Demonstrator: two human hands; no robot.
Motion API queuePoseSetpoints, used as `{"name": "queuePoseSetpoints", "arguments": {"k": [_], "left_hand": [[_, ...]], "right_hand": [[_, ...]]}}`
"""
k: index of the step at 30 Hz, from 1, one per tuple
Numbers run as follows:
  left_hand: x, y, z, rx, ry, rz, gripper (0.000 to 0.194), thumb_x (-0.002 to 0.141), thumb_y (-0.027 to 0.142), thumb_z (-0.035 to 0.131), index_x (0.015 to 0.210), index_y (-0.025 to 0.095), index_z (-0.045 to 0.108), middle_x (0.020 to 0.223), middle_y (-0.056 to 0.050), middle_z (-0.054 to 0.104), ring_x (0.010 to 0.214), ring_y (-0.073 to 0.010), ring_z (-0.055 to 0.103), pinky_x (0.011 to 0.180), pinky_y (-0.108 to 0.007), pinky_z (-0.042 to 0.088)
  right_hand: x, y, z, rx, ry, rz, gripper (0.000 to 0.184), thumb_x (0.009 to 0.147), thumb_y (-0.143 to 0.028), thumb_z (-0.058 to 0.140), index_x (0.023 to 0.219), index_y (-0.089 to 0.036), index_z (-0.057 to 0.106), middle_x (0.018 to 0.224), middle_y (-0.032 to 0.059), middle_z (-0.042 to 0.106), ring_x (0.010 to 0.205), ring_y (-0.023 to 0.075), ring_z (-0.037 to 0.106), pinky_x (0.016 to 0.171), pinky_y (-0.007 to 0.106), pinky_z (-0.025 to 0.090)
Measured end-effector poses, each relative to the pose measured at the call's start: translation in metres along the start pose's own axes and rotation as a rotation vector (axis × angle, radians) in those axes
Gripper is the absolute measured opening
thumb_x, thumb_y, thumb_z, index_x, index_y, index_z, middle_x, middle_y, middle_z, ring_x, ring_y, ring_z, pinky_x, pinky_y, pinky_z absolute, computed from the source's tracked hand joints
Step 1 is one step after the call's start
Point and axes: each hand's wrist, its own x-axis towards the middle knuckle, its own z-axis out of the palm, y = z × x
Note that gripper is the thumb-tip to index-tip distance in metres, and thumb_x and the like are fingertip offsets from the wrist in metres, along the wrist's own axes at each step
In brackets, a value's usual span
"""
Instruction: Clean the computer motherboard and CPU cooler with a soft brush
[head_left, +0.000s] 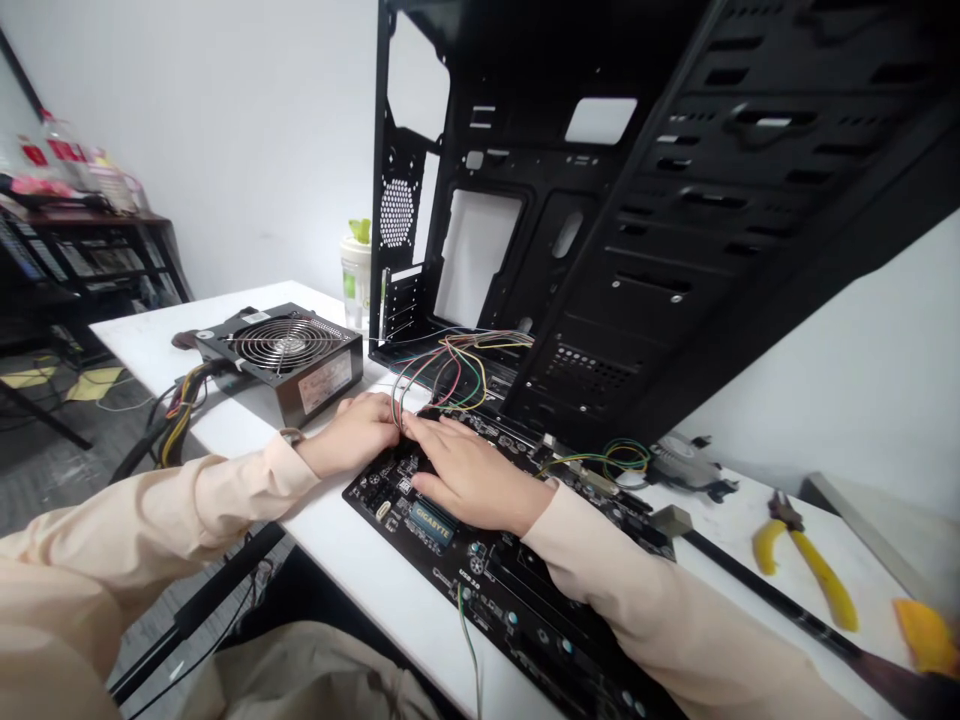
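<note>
A black motherboard [375,488] with a blue heatsink marked GIGABYTE [433,522] lies on the white table. My left hand [358,435] is at its far left corner, with curled fingers closed on thin coloured wires [466,352] that arch out of the black computer case [574,260]. Over the board, my right hand [476,478] reaches to the same spot. Its fingers are stretched out, their tips against the wires, with the thumb apart and lower down. What lies under the fingertips is hidden.
A power supply [319,385] with a fan grille and bundled cables sits left of the board. Behind it stands a pale cup [355,270]. Yellow-handled pliers [814,570] lie at the right. The case rises close behind my hands. A loose wire [469,640] crosses the table's front edge.
</note>
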Motion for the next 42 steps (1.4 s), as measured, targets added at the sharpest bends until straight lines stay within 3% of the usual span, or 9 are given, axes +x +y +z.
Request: {"name": "queuePoseSetpoints", "arguments": {"k": [5, 10, 14, 19, 25, 28, 32, 37, 42], "left_hand": [[-0.004, 0.010, -0.005, 0.240, 0.075, -0.008, 0.012, 0.075, 0.018, 0.052, 0.069, 0.018, 0.063, 0.087, -0.005, 0.066, 0.090, -0.0235, 0.060, 0.090, -0.036, 0.044], [0.000, 0.007, -0.011, 0.461, 0.166, -0.070, 0.019, 0.085, 0.016, 0.053, 0.101, 0.013, 0.062, 0.099, -0.009, 0.065, 0.090, -0.0218, 0.061, 0.085, -0.036, 0.048], [0.014, 0.005, -0.012, 0.607, 0.092, -0.107, 0.026, 0.094, 0.029, 0.057, 0.115, 0.013, 0.058, 0.102, -0.007, 0.064, 0.089, -0.0191, 0.063, 0.083, -0.040, 0.053], [0.029, 0.005, -0.012, 0.650, -0.003, -0.095, 0.026, 0.095, 0.036, 0.059, 0.108, 0.013, 0.062, 0.101, -0.006, 0.065, 0.087, -0.0174, 0.064, 0.078, -0.037, 0.056], [0.018, 0.012, -0.014, 0.499, 0.004, 0.002, 0.012, 0.090, 0.024, 0.062, 0.091, 0.013, 0.061, 0.095, -0.005, 0.063, 0.085, -0.0163, 0.061, 0.080, -0.034, 0.052], [0.005, 0.018, -0.020, 0.342, 0.040, 0.060, 0.011, 0.092, 0.015, 0.048, 0.083, 0.015, 0.056, 0.083, -0.003, 0.063, 0.073, -0.0142, 0.059, 0.072, -0.028, 0.048], [-0.009, 0.019, -0.029, 0.178, 0.136, 0.109, 0.019, 0.095, 0.025, 0.037, 0.083, 0.018, 0.050, 0.076, -0.002, 0.060, 0.067, -0.0161, 0.055, 0.064, -0.029, 0.042], [-0.019, 0.017, -0.029, 0.015, 0.167, 0.174, 0.016, 0.090, 0.029, 0.046, 0.080, 0.019, 0.054, 0.071, 0.001, 0.057, 0.063, -0.0153, 0.050, 0.063, -0.029, 0.035], [-0.019, 0.011, -0.026, -0.239, 0.384, 0.134, 0.012, 0.087, 0.028, 0.053, 0.080, 0.019, 0.053, 0.070, 0.002, 0.052, 0.065, -0.0142, 0.045, 0.064, -0.027, 0.032]], "right_hand": [[0.000, -0.001, 0.001, 0.038, 0.008, 0.026, 0.066, 0.093, -0.031, 0.049, 0.149, -0.002, 0.029, 0.148, 0.0192, 0.046, 0.138, 0.0265, 0.042, 0.119, 0.049, 0.029], [-0.001, -0.001, 0.000, 0.073, 0.007, 0.043, 0.066, 0.091, -0.030, 0.052, 0.148, -0.002, 0.032, 0.149, 0.0187, 0.045, 0.139, 0.0260, 0.041, 0.120, 0.048, 0.028], [-0.002, 0.000, -0.002, 0.091, 0.014, 0.052, 0.064, 0.091, -0.032, 0.052, 0.146, -0.004, 0.035, 0.147, 0.0189, 0.048, 0.137, 0.0265, 0.044, 0.119, 0.048, 0.029], [-0.002, 0.002, 0.000, 0.101, 0.007, 0.049, 0.065, 0.091, -0.035, 0.052, 0.147, -0.005, 0.035, 0.148, 0.0182, 0.047, 0.138, 0.0271, 0.043, 0.119, 0.049, 0.029], [-0.002, 0.003, -0.001, 0.099, -0.013, 0.053, 0.065, 0.092, -0.033, 0.048, 0.148, -0.004, 0.033, 0.148, 0.0188, 0.045, 0.139, 0.0275, 0.041, 0.118, 0.052, 0.029], [-0.002, 0.002, -0.002, 0.091, -0.019, 0.060, 0.065, 0.092, -0.033, 0.049, 0.148, -0.003, 0.034, 0.149, 0.0187, 0.044, 0.140, 0.0278, 0.040, 0.119, 0.052, 0.029], [-0.002, 0.001, -0.003, 0.092, -0.010, 0.054, 0.064, 0.092, -0.033, 0.049, 0.146, -0.002, 0.036, 0.148, 0.0181, 0.046, 0.139, 0.0273, 0.040, 0.119, 0.050, 0.029], [-0.003, 0.002, -0.003, 0.092, 0.003, 0.038, 0.064, 0.093, -0.034, 0.049, 0.146, -0.001, 0.036, 0.147, 0.0198, 0.047, 0.138, 0.0288, 0.042, 0.118, 0.051, 0.030], [-0.003, 0.001, -0.003, 0.096, 0.006, 0.044, 0.063, 0.093, -0.033, 0.049, 0.146, -0.003, 0.036, 0.148, 0.0192, 0.046, 0.139, 0.0277, 0.041, 0.119, 0.050, 0.029]]}}
